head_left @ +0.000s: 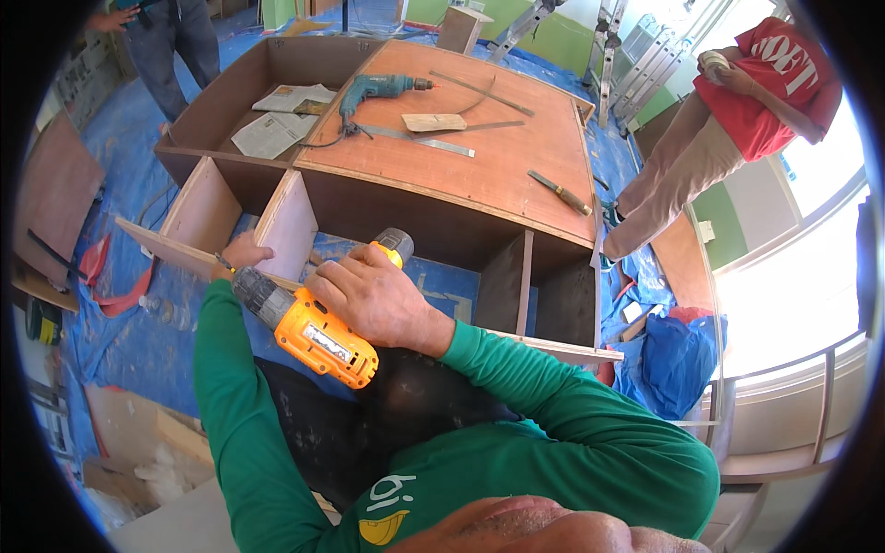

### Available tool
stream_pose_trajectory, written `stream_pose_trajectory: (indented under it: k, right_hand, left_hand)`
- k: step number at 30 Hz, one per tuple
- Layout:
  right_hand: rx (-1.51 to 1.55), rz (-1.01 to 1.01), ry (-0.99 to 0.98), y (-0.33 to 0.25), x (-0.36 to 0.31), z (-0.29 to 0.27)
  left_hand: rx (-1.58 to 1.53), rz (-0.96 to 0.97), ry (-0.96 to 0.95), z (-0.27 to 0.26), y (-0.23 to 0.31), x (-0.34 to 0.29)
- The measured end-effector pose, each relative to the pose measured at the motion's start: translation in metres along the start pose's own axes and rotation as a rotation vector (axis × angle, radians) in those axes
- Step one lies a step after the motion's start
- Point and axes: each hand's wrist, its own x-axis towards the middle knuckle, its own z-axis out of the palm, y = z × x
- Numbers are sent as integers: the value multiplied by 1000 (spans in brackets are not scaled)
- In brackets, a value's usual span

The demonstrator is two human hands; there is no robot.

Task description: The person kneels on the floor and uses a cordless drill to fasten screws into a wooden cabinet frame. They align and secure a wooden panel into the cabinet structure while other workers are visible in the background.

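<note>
My right hand (373,300) is wrapped round the handle of a yellow and black cordless drill (323,339). The drill's dark chuck end points left, close to my left wrist, and its base shows past my knuckles. My left hand (245,250) grips a long pale wooden strip (171,251) along the near edge of a brown cabinet carcass (396,205), beside a plywood divider (288,226). The fingertips of that hand are partly hidden. Whether the drill touches the wood, I cannot tell.
On the cabinet's orange-brown panel (452,170) lie a teal corded drill (378,89), a wood-handled chisel (562,192), a metal ruler (415,139) and a wood offcut (433,122). Newspapers (272,131) rest inside. A person in red stands right, another far left. Ladders (608,55) stand behind.
</note>
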Motion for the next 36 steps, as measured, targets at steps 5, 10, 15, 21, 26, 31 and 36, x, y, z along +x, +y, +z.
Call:
stream_pose_trajectory:
  k: [5, 10, 15, 21, 26, 31, 36]
  right_hand:
    - [9, -12, 19, 1, 0, 0]
    - [46, -13, 45, -2, 3, -5]
    - [37, -11, 41, -5, 3, -7]
    - [12, -11, 31, -7, 0, -6]
    - [13, -18, 1, -4, 1, -6]
    - [73, -35, -21, 18, -4, -6]
    - [638, 553, 61, 49, -23, 0]
  left_hand:
    - [-81, 70, -57, -2, 1, 1]
    - [16, -1, -22, -4, -9, 5]
    - [-52, -20, -15, -6, -4, 0]
    - [-128, 22, -27, 0, -3, -1]
    - [-183, 59, -17, 7, -38, 12]
    - [62, 182, 86, 12, -32, 12]
    - [203, -35, 122, 12, 18, -32]
